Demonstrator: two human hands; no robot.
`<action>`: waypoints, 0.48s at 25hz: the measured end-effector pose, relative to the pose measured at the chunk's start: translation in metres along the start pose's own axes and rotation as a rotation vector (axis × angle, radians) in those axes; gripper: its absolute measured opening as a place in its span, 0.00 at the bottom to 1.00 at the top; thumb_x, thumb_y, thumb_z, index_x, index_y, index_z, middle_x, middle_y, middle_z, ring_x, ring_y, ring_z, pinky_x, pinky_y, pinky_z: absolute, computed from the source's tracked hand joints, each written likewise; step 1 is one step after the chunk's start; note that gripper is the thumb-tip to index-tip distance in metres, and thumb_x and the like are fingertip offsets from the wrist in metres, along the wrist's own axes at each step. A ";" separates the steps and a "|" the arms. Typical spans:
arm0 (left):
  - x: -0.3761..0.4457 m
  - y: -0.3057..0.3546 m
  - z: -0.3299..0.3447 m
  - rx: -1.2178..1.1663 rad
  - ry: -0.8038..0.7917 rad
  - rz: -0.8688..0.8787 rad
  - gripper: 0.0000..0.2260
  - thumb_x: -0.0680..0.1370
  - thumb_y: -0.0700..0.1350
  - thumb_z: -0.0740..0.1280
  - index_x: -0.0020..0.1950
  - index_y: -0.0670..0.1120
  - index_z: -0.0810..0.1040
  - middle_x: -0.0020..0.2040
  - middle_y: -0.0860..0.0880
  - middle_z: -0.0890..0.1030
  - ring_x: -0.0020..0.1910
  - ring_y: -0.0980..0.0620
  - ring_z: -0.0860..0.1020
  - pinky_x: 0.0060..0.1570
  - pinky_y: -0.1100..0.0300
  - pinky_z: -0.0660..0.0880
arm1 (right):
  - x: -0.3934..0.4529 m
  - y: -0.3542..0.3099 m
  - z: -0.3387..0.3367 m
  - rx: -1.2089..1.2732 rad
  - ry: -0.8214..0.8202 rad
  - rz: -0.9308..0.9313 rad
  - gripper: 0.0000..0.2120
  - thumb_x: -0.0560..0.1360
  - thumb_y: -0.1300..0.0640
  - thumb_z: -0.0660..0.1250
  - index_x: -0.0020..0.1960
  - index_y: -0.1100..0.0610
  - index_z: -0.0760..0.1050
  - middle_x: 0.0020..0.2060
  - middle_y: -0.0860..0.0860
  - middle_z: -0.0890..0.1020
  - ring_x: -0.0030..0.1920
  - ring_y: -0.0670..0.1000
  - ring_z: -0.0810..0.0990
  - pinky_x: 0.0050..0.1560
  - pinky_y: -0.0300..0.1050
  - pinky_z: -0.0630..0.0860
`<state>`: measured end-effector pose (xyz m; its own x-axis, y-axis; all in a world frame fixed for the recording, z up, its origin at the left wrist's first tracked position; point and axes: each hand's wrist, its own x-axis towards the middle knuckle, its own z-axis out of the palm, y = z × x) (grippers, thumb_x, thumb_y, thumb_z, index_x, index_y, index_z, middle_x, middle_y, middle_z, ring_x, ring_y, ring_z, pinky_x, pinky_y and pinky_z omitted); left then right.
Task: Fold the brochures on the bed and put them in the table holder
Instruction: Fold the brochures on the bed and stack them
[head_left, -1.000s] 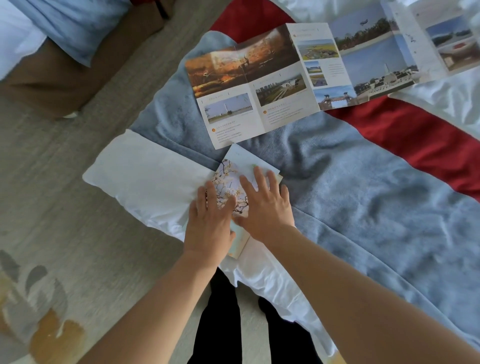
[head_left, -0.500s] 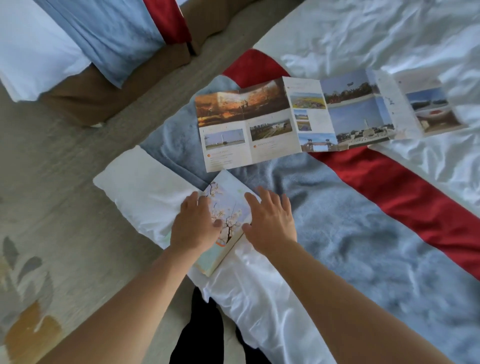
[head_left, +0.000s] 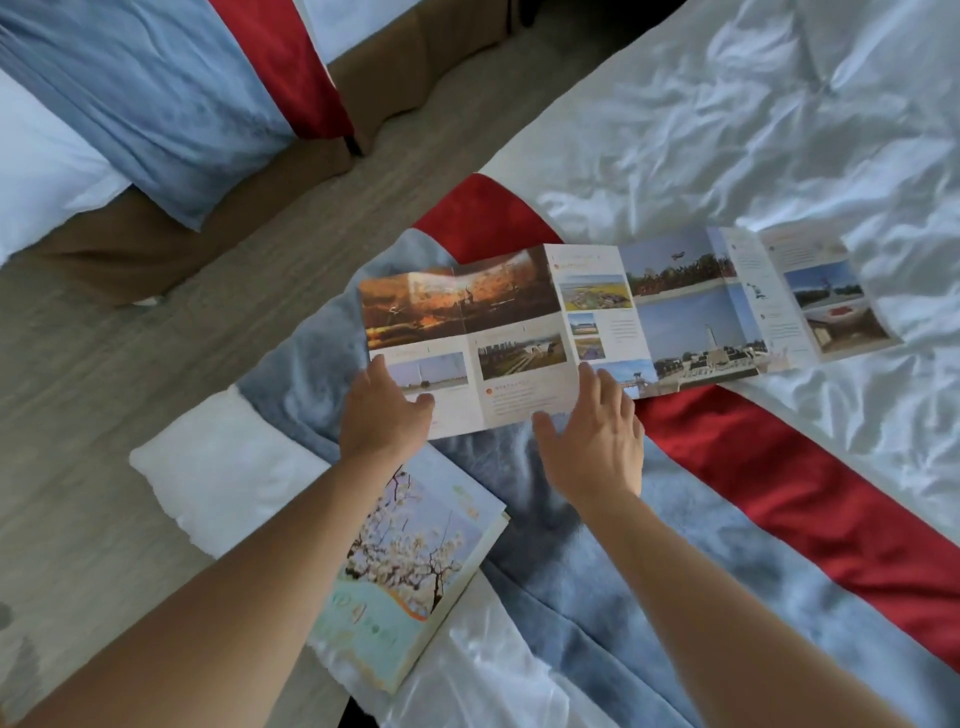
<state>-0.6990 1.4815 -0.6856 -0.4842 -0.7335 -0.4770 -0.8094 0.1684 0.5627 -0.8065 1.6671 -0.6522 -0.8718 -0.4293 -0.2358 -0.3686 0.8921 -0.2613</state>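
A long unfolded brochure (head_left: 597, 322) with landscape photos lies spread across the blue and red bed runner (head_left: 571, 545) and the white sheet. My left hand (head_left: 382, 410) rests on its near left corner, fingers spread, thumb over the page. Fingers apart, my right hand (head_left: 597, 441) hovers at the brochure's near edge, fingertips touching the middle panels. A folded brochure (head_left: 415, 561) with a blossom tree cover lies at the bed's near corner, under my left forearm. The table holder is out of sight.
A second bed (head_left: 156, 104) with a blue and red runner stands at the upper left across a strip of grey wood floor (head_left: 104, 395). Crumpled white bedding (head_left: 753, 130) fills the upper right.
Both hands have left the folded blossom brochure and moved up to the near edge of the long unfolded brochure. The view has tilted upward.
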 end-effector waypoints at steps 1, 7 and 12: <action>0.010 0.002 0.001 -0.032 0.007 -0.018 0.24 0.74 0.48 0.70 0.69 0.48 0.69 0.64 0.46 0.78 0.62 0.44 0.77 0.57 0.45 0.78 | 0.011 -0.001 0.001 -0.004 -0.008 0.039 0.35 0.75 0.44 0.66 0.76 0.52 0.56 0.73 0.56 0.64 0.72 0.59 0.63 0.71 0.58 0.62; 0.048 0.025 -0.005 -0.287 0.127 -0.046 0.18 0.73 0.43 0.70 0.61 0.48 0.72 0.56 0.48 0.79 0.54 0.48 0.80 0.48 0.53 0.77 | 0.047 -0.016 0.008 -0.033 -0.050 0.159 0.39 0.75 0.40 0.64 0.79 0.48 0.49 0.75 0.54 0.64 0.74 0.59 0.62 0.75 0.65 0.51; 0.044 0.062 -0.006 -0.430 0.118 0.188 0.21 0.77 0.43 0.67 0.69 0.54 0.69 0.56 0.59 0.79 0.53 0.63 0.77 0.49 0.71 0.71 | 0.063 -0.022 0.005 0.002 0.030 0.222 0.37 0.78 0.41 0.59 0.80 0.53 0.48 0.67 0.55 0.73 0.68 0.58 0.71 0.75 0.64 0.53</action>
<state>-0.7689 1.4561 -0.6675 -0.5479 -0.7902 -0.2746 -0.4888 0.0359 0.8716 -0.8520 1.6193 -0.6663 -0.9406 -0.2184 -0.2598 -0.1663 0.9639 -0.2080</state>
